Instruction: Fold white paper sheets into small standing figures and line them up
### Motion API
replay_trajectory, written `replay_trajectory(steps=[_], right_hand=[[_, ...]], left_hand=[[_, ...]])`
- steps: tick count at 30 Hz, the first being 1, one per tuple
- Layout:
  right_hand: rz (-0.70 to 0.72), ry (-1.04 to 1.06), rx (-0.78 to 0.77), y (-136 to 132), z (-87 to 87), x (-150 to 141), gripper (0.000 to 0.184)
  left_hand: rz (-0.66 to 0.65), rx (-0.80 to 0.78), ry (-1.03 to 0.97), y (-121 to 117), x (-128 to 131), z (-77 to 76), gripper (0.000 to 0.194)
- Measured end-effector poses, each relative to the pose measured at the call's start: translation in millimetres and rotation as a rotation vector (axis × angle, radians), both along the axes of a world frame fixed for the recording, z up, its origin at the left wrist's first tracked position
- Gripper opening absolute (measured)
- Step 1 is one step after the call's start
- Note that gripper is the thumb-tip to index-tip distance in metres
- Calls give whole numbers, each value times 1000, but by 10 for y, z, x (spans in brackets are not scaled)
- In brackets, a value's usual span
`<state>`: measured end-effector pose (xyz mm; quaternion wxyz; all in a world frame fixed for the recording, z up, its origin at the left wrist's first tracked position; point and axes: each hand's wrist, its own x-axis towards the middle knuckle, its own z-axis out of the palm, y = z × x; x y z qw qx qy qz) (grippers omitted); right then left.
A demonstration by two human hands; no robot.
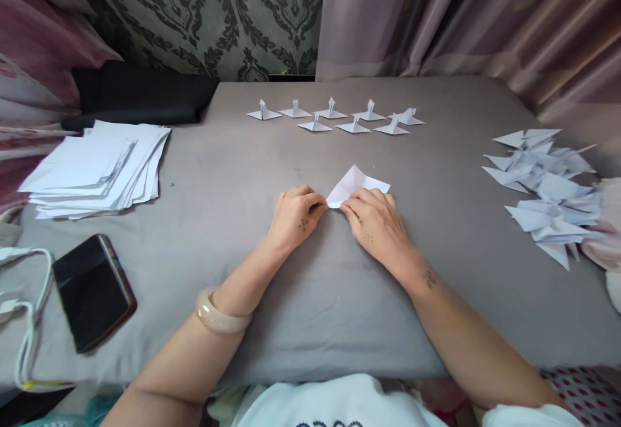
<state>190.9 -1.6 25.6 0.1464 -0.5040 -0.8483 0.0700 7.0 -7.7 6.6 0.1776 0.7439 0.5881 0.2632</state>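
Observation:
A folded white paper piece point(356, 185) lies on the grey cloth-covered surface point(310, 297) in front of me. My left hand point(294, 217) pinches its near corner from the left, fingers curled closed. From the right, my right hand point(376, 223) presses on the same corner with its fingers bent together. A pale bangle point(218, 316) sits on my left wrist.
Several finished folded paper figures point(334, 116) stand in two rows at the back. A stack of white sheets point(97, 168) lies at the left, a pile of folded pieces point(548, 194) at the right. A dark phone point(92, 291) and white cable point(24, 323) lie near left.

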Motion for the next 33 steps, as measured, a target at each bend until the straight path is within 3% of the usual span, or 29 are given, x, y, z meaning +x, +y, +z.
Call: replay_trajectory(steps=[6,11,25,33], right_hand=[[-93,79,-115,71,19,-4,20],[-185,80,-100,108,-32,-68,16],[-220,15,-108,150,-25,-119,14],[-220,37,-140,176,-26,-100,13]], left_hand=[[33,-39,38,17,32,18,15],[77,-65,54,23,82,48,15],[119,-141,65,52,121,58,15],[214,-231,-40,89,130,87,5]])
